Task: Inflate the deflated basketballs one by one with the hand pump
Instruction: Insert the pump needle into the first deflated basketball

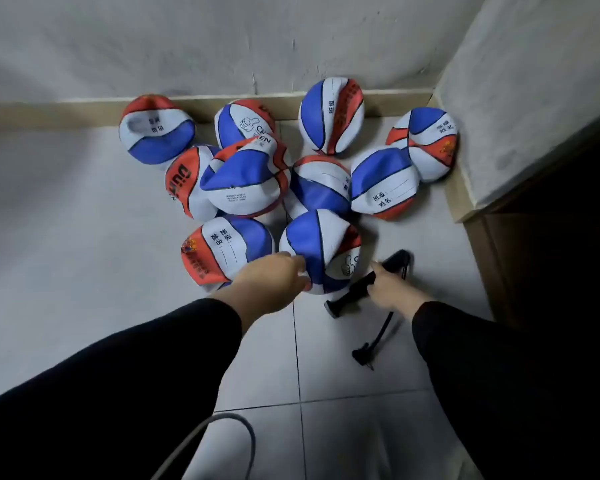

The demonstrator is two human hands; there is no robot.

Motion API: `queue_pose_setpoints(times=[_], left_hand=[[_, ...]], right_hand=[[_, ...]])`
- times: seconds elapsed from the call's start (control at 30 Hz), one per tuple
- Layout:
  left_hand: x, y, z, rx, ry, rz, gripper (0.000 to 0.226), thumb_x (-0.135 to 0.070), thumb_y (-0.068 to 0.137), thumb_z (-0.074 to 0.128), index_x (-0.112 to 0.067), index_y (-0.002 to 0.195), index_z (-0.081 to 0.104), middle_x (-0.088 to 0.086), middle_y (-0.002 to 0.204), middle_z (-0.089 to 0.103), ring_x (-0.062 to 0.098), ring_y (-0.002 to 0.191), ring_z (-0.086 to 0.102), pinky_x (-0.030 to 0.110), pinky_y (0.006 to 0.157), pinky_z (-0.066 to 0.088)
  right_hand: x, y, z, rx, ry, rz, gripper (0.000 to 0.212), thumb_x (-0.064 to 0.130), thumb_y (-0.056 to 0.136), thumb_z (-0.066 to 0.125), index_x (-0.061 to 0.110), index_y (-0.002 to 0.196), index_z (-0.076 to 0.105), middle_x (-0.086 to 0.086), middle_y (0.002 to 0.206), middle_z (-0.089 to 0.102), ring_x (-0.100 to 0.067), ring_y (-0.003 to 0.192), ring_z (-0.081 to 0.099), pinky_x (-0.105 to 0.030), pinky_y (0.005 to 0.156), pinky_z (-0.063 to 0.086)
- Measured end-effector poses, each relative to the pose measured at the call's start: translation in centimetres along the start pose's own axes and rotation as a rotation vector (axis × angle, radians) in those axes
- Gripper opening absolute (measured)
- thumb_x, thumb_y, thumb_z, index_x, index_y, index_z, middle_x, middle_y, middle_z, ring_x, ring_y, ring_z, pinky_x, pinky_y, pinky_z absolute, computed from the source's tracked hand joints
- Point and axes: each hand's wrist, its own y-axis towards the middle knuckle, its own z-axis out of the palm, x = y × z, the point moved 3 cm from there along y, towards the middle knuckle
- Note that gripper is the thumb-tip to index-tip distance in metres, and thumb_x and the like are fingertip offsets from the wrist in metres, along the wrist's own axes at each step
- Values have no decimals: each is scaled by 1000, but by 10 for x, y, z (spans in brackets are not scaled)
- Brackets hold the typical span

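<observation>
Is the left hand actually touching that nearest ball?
Touching. The head view shows the left hand with its fingertips pressed on the near side of the nearest ball, no gap between them.

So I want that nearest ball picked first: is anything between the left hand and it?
Nothing visible. The left hand already touches the nearest ball at the front of the pile, while the right hand grips the pump beside it.
</observation>
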Motion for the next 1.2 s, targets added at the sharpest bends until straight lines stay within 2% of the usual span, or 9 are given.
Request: queue_pose_setpoints(times=[0.17,0.33,0.47,0.63,0.73,0.87,1.03,1.1,1.2], left_hand=[[-14,10,5,4,87,28,31,-41,107,48,-18,121,64,4,122,61,29,111,59,36,82,43],[-20,3,8,-11,139,47,33,-40,108,43,-20,124,64,2,124,62,27,111,59,34,79,40],[-25,-7,0,-28,159,43,32,-41,108,42,-21,118,65,2,119,62,26,107,59,36,81,44],[-46,-34,-24,-124,162,82,30,-37,108,41,-18,112,64,5,113,61,32,104,61,38,80,46],[-56,-57,-38,-207,123,99,28,-37,107,44,-19,116,63,5,116,63,32,103,62,42,86,52],[-67,-93,-58,-332,4,136,33,-36,106,50,-20,134,58,6,125,64,31,110,62,44,91,53],[-71,-147,-94,-491,-167,136,43,-35,105,52,-28,148,47,3,129,64,26,109,63,43,93,53],[-72,-168,-112,-534,-235,141,44,-34,106,53,-28,149,45,1,125,65,20,98,64,39,86,55],[-74,-201,-135,-621,-318,141,44,-33,107,53,-28,150,43,-3,114,67,10,75,56,26,62,42]], right_hand=[[1,14,27,101,169,74,56,18,109,43,13,161,25,-18,162,34,-35,147,37,-34,117,31],[-6,11,33,-129,421,111,19,21,101,58,12,118,58,-17,117,65,-34,106,62,-35,90,50],[-14,-14,16,-394,589,117,15,14,96,63,16,103,50,-15,100,64,-35,91,65,-35,74,50],[-24,-50,-10,-486,747,30,31,16,90,57,40,94,37,-22,102,66,-33,70,64,-49,65,59],[-18,-94,-29,-561,807,-32,37,19,89,60,39,100,31,-19,102,65,-33,68,61,-50,62,58],[-4,-158,-63,-664,853,-160,48,20,91,62,36,125,33,-8,99,65,-35,74,67,-33,56,49],[16,-233,-111,-674,842,-448,53,13,93,65,41,132,43,2,98,68,-15,57,60,-34,61,50],[29,-267,-128,-645,804,-557,51,13,95,68,40,131,45,4,100,70,-9,59,60,-36,66,49],[52,-322,-147,-573,730,-666,46,13,97,68,34,133,49,3,92,72,-12,49,56,-31,54,47]])
